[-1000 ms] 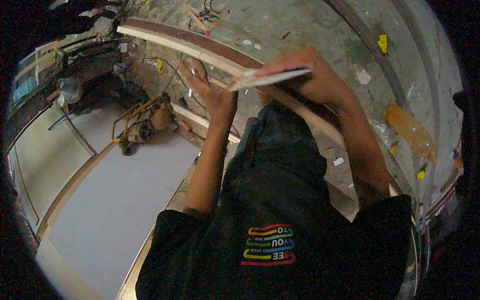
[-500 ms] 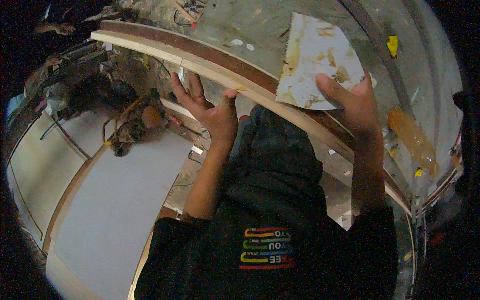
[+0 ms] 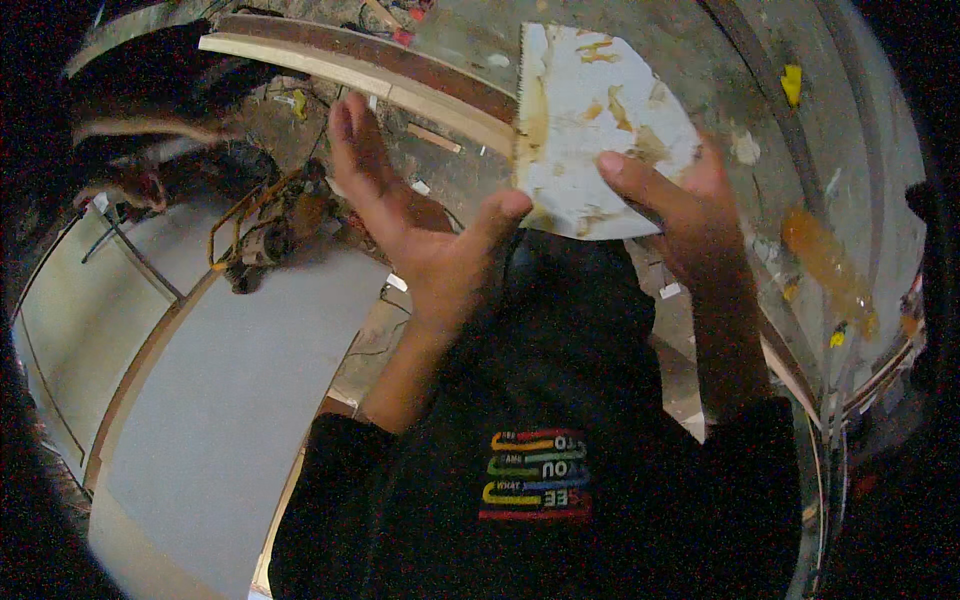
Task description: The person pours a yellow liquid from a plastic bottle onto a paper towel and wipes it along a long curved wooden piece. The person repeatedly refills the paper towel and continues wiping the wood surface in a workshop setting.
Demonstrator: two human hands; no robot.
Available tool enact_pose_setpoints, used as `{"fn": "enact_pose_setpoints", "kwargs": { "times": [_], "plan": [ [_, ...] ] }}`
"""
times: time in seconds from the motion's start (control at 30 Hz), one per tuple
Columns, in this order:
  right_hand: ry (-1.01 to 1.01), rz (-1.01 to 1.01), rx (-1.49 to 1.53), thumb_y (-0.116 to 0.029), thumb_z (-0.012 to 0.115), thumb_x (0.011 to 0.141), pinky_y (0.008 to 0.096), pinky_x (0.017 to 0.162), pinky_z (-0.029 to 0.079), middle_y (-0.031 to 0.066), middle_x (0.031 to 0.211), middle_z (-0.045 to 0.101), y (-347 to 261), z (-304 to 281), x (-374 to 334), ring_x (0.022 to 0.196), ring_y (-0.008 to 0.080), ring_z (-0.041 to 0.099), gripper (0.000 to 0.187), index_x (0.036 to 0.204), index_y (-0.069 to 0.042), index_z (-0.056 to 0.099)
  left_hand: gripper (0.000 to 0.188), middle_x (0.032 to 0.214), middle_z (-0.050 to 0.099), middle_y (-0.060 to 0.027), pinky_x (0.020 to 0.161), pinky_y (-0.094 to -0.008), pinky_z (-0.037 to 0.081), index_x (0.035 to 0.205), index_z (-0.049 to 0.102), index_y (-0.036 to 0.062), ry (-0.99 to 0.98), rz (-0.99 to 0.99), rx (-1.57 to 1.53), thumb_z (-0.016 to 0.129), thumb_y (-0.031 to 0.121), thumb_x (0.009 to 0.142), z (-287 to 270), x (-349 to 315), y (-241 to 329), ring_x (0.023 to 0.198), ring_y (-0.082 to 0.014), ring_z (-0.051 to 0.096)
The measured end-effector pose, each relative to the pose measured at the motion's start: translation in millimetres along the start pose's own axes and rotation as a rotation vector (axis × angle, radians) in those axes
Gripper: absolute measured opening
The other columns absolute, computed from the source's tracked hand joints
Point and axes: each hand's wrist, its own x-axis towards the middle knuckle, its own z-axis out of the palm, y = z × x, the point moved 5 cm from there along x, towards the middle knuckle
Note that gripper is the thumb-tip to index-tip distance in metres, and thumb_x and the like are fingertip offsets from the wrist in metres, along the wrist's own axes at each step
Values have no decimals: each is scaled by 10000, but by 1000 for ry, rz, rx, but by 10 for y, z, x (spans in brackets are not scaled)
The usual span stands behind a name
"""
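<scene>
A white notched glue spreader [image 3: 565,120], stained with yellow-brown glue, is held up in my right hand [image 3: 695,215]. The thumb lies across its face, while the other fingers are hidden behind it. Its toothed edge faces left. My left hand [image 3: 425,240] is open, fingers raised and apart, its thumb tip beside the spreader's lower toothed corner. Whether that thumb touches the edge I cannot tell. Behind the spreader runs a long wooden board [image 3: 425,95] with a pale edge and a dark brown top face.
To the left lies a large grey-white panel [image 3: 240,370], with a tool with a yellow handle [image 3: 265,240] at its far end. A bottle of amber liquid [image 3: 825,265] lies at the right, near yellow scraps [image 3: 792,85]. Another person's arm [image 3: 150,128] reaches in at the far left.
The spreader has moved left and closer to my left hand. My left hand has come away from the board's edge and turned toward the spreader. The other person's arm has reached further in.
</scene>
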Motion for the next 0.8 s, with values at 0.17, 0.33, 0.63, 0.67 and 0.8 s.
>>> {"fn": "enact_pose_setpoints", "kwargs": {
  "times": [0.17,0.33,0.63,0.67,0.8],
  "plan": [
    [-141,-46,269,-80,699,781,352,892,511,127,1097,661,211,-33,-287,969,224,659,469,1212,23,546,1222,1506,222,-218,1157,-401,153,1482,114,34,-168,-173,55,907,243,576,69,-184,176,1420,-316,194],
    [-31,-65,382,-52,683,786,365,873,534,130,1097,657,192,-283,-416,973,241,663,464,1218,31,536,1181,1494,246,-223,1154,-402,164,1482,139,48,-269,-278,-26,892,258,597,82,-446,185,1417,-329,206],
    [373,-195,-430,-143,725,802,366,868,519,167,1088,652,-245,-722,-542,982,258,650,456,1190,35,565,713,1358,437,-139,1041,-382,340,1398,358,33,217,-449,-134,726,241,824,-529,-188,-935,1245,-239,440],
    [372,-223,-597,-172,742,785,369,873,510,171,1109,641,-324,-688,-526,978,271,647,490,1193,31,562,670,1329,459,-139,1029,-389,360,1389,365,34,287,-328,-134,682,287,855,-615,48,-989,1219,-243,462],
    [81,-366,-1204,-153,702,786,374,837,504,201,986,674,-530,-269,-312,899,322,663,339,1094,-23,648,649,1272,504,-141,1013,-415,391,1365,383,29,583,-113,-307,518,477,915,-578,849,-1210,1165,-258,504]
  ]
}}
